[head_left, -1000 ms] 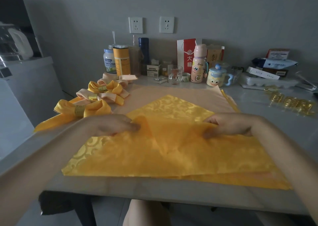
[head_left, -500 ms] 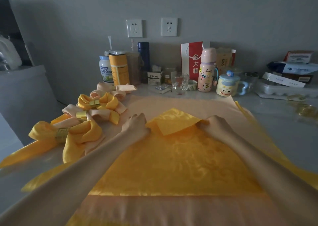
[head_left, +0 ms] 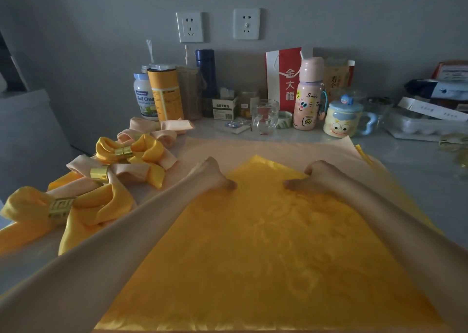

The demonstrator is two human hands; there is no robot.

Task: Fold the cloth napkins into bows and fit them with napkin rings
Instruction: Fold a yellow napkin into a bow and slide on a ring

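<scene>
Grey table (head_left: 417, 170) as work surface; bottles and mugs (head_left: 307, 97) lined along the back wall (head_left: 354, 16), probably to leave folding room up front. Peach napkin (head_left: 278, 147) flat underneath, likely next in the stack. Yellow napkin (head_left: 266, 244) on top of it, centred in front of the person, broad near edge toward the body, far corner pointing at the wall. Looks like a diagonal fold, 2 layers, corners being matched.

Left hand (head_left: 212, 173) and right hand (head_left: 316, 174) on the 2 slanting edges, either side of that far corner, well apart from each other. Thumbs on top of the cloth pointing inward, fingers bent down over the edges. Reads as pinching the layers together to stop the satin sliding during line-up. Fingertips hidden, so under or on the cloth: cannot tell.

4 finished bows (head_left: 126, 171) parked to the left, off the fold area, overlapping one another. Gold rings (head_left: 59, 209) cinching the middle of at least 3. Loose rings (head_left: 453, 140) at the far right, in reach for later. Judgement: early in this napkin, pleating and ringing not yet done.
</scene>
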